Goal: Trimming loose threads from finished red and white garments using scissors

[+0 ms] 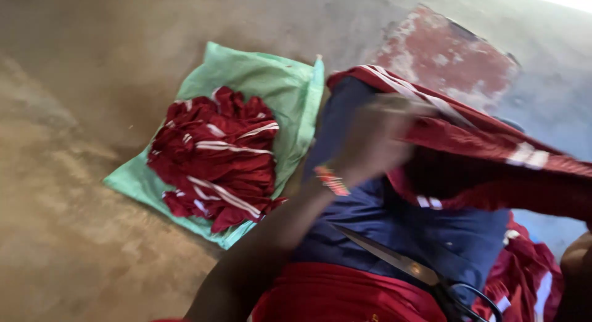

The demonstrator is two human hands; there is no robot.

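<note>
My left hand [370,140], blurred by motion and with a beaded band at the wrist, grips the edge of a dark red garment with white stripes [487,149]. The garment stretches from that hand to the right edge of the view. Under it lies dark blue cloth [370,217] across my lap. A pair of scissors [401,263] rests on the blue cloth, blades pointing up-left, black handles at the bottom right. A patch of skin [576,266] shows at the right edge; my right hand itself is out of view.
A heap of folded red striped garments [216,158] sits on a green cloth sheet [271,75] spread on the brown concrete floor [74,174]. More red fabric [524,273] lies at the lower right. A worn red patch [444,51] marks the floor behind.
</note>
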